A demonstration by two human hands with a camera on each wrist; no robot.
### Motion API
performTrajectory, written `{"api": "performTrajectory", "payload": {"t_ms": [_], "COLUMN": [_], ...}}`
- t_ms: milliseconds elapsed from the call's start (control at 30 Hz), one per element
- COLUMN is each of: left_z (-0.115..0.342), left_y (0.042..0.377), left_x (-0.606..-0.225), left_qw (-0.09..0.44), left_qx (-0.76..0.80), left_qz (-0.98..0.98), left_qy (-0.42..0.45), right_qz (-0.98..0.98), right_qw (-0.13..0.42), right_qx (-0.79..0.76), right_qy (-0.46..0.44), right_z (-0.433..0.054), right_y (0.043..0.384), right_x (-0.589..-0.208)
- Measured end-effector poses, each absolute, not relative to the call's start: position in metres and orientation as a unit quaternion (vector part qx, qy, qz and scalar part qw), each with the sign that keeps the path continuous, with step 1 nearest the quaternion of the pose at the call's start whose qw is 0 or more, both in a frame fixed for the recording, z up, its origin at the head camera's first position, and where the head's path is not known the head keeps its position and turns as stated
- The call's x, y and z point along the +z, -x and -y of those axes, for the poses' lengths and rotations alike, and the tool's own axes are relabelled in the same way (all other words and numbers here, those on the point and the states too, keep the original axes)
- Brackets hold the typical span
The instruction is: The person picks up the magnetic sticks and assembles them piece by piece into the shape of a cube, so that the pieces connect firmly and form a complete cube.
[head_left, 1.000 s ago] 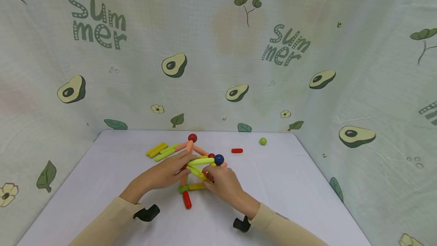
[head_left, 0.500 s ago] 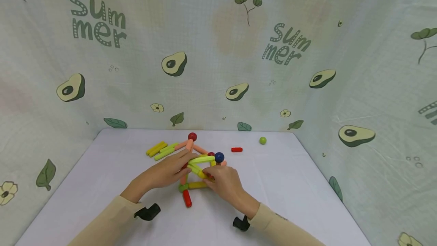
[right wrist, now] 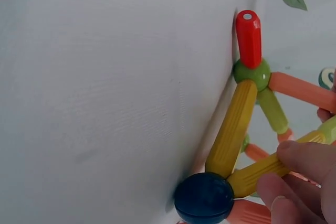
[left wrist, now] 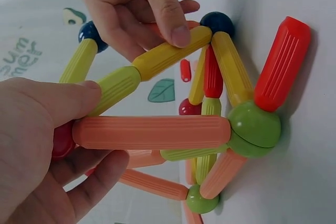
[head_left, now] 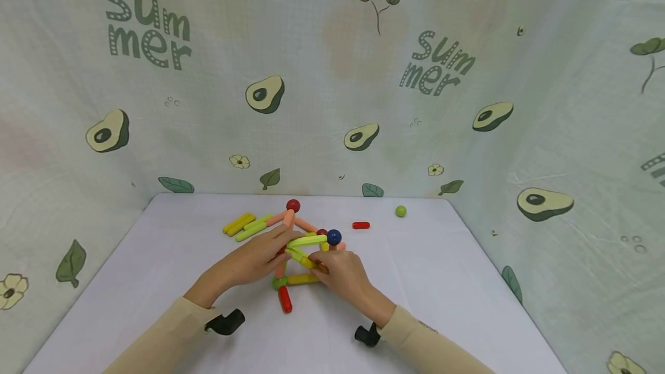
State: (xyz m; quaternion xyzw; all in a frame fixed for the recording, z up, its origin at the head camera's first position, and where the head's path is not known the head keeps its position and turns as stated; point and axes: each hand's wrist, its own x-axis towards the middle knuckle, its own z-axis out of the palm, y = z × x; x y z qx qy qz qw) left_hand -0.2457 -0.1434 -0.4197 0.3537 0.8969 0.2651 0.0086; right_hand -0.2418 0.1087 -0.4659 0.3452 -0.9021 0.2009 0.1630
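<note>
A frame of magnetic rods and balls stands on the table between both hands. My left hand [head_left: 254, 255] grips its red ball [left wrist: 63, 142], the thumb lying over the end of a light green rod [left wrist: 118, 85]. A salmon rod [left wrist: 152, 132] runs from that ball down to a green ball [left wrist: 254, 128] on the table. Thumb and fingers of my right hand [head_left: 343, 276] pinch a yellow rod [left wrist: 157, 60], which meets the light green rod at one end and a dark blue ball [right wrist: 203, 198] at the other. Another dark blue ball [head_left: 334, 237] tops the frame's right side.
A short red rod [head_left: 285, 299] sticks out from the green ball toward the front. Loose yellow rods [head_left: 239, 223] lie at the back left. Farther right are a red rod [head_left: 361, 225] and a green ball [head_left: 400, 211]. Patterned cloth [head_left: 312, 149] walls the table's back.
The head view has tilted slightly, so the table sits a little higher in it. Both hands keep nearly the same places on the frame, with only small shifts of the right fingers.
</note>
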Motion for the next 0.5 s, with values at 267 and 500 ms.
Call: {"api": "performTrajectory", "payload": {"t_ms": [267, 500], "left_z": [0.144, 0.142], "left_y": [0.247, 0.251], "left_x": [-0.42, -0.422], "left_qw": [-0.002, 0.003], "left_qx": [0.272, 0.294], "left_qz": [-0.893, -0.883], "left_qy": [-0.358, -0.366], "right_qz": [0.903, 0.878], "right_qw": [0.156, 0.162], "right_qx": [0.208, 0.297], "right_qy": [-0.343, -0.338], "right_z": [-0.111, -0.135], "right_y": [0.242, 0.237], "right_x": [-0.466, -0.464]}}
